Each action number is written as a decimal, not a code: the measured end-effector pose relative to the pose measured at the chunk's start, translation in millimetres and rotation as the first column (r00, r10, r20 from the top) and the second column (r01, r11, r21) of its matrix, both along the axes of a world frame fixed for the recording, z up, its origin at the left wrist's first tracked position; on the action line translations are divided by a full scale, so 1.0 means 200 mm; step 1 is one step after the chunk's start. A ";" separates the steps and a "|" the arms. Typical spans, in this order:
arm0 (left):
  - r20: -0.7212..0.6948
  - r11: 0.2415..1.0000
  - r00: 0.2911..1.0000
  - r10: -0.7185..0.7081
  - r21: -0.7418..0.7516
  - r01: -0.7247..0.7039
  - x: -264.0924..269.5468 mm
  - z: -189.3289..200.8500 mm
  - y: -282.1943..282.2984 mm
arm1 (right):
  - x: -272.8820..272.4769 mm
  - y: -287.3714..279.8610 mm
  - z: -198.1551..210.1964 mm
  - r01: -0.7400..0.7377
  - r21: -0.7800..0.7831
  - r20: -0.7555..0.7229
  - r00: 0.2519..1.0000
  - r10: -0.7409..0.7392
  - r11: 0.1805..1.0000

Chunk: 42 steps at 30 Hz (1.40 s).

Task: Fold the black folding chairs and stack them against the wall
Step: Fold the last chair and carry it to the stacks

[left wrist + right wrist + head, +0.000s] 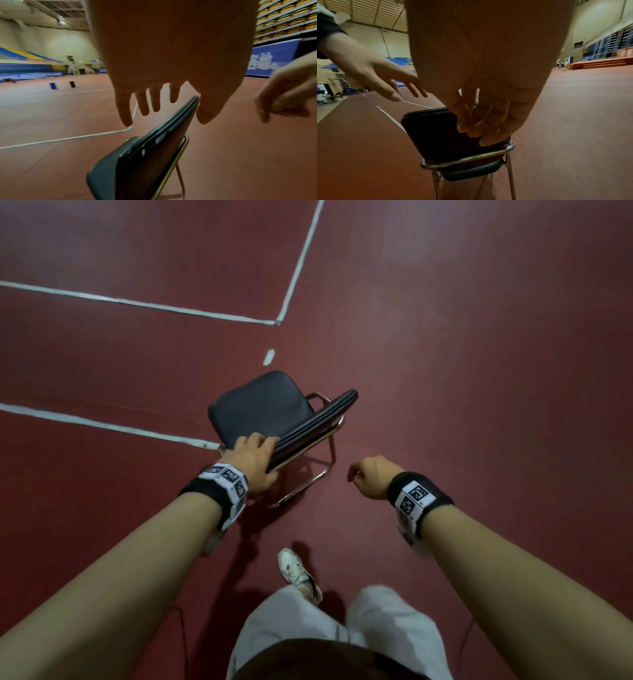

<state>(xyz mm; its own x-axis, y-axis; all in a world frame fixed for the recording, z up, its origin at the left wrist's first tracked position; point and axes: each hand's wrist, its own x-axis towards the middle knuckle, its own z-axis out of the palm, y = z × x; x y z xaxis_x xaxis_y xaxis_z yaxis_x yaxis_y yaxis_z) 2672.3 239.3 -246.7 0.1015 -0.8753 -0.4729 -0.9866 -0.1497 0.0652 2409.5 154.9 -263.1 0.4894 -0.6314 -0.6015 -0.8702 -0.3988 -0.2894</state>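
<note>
A black folding chair stands unfolded on the red floor, with its padded seat (260, 409) to the left and its backrest (318, 419) on a chrome tube frame (320, 474). My left hand (257, 453) is over the near end of the backrest's top edge. Its fingers (144, 106) are straight and spread on the seat side, and the thumb (205, 116) is on the rear side of the backrest (163, 155). Contact cannot be made out. My right hand (366, 477) hangs to the right of the chair, clear of it. Its fingers (481, 125) are loosely curled and hold nothing.
White court lines (137, 302) cross the red sports floor. My white shoe (296, 571) is just behind the chair. Two small boxes (54, 85) stand far off on the floor, with a blue banner (274, 59), tiered seating (25, 67) and a low stage (599, 63) at the hall's edges.
</note>
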 end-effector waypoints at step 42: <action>-0.369 0.974 0.927 0.064 0.227 0.023 0.91 -0.38 -1.04 | 0.97 -0.72 -1.08 0.801 0.593 -0.377 0.183 -0.908 -0.085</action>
<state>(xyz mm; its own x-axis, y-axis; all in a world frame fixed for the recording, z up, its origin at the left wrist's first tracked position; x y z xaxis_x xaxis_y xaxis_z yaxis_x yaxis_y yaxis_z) 2854.9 30.7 -322.3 -0.1027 -0.7424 -0.6621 -0.8937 -0.2234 0.3891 2604.4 10.8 -479.8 -0.0730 -0.1440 -0.9869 -0.3139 0.9426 -0.1143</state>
